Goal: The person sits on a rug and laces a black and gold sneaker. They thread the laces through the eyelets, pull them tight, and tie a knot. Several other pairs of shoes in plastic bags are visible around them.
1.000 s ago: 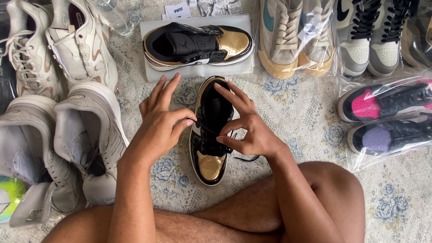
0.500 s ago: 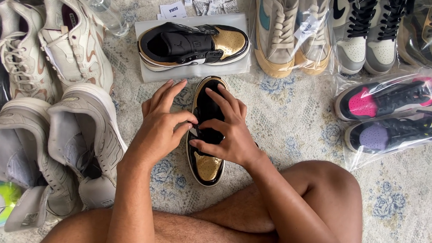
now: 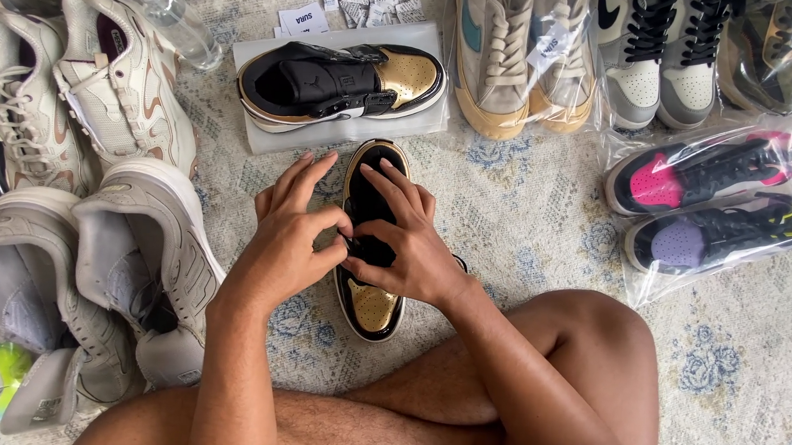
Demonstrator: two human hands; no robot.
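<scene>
Centrally, a glossy black-and-gold high-top sneaker (image 3: 372, 248), lengthwise away from the body, is pinched at its laces by left hand (image 3: 291, 235) and right hand (image 3: 408, 246) equally.

A black and gold sneaker (image 3: 370, 289) stands sole-down on the patterned rug, its shiny gold toe pointing toward the person's crossed legs and its heel toward the top of the view. The upper is glossy black with a gold edge running round the collar, and the open black mouth shows above the fingers. Its middle, where the tongue and lacing sit, is covered by both hands, so the lacing there cannot be made out.
</scene>
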